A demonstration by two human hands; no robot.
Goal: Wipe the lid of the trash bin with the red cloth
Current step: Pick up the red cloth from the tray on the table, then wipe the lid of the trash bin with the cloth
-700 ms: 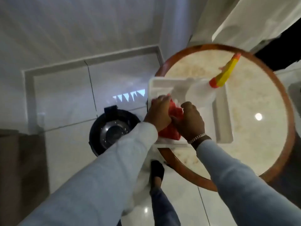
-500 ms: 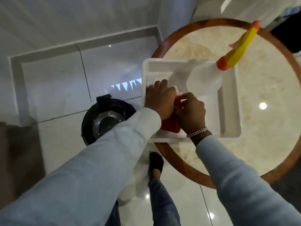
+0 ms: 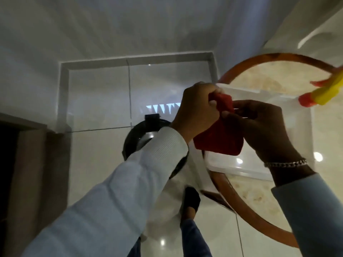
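Both hands hold the red cloth [image 3: 219, 140] up in the air above the left edge of the white tray [image 3: 239, 167]. My left hand [image 3: 196, 110] pinches its top corner, and my right hand [image 3: 259, 130] grips it from the right, a bracelet on the wrist. The cloth hangs bunched between them. The round black trash bin [image 3: 135, 134] with a shiny metal lid stands on the floor to the left of the table, mostly hidden behind my left sleeve.
The tray sits on a round marble table with a wooden rim [image 3: 241, 216]. A spray bottle with a yellow and red nozzle [image 3: 323, 93] stands at the right edge. My foot [image 3: 192, 201] is on the tiled floor beside the table. A dark doorway lies at far left.
Both hands have lifted the red cloth out of the tray and drawn it up and leftward. The view has swung left, pushing the table and spray bottle toward the right edge.
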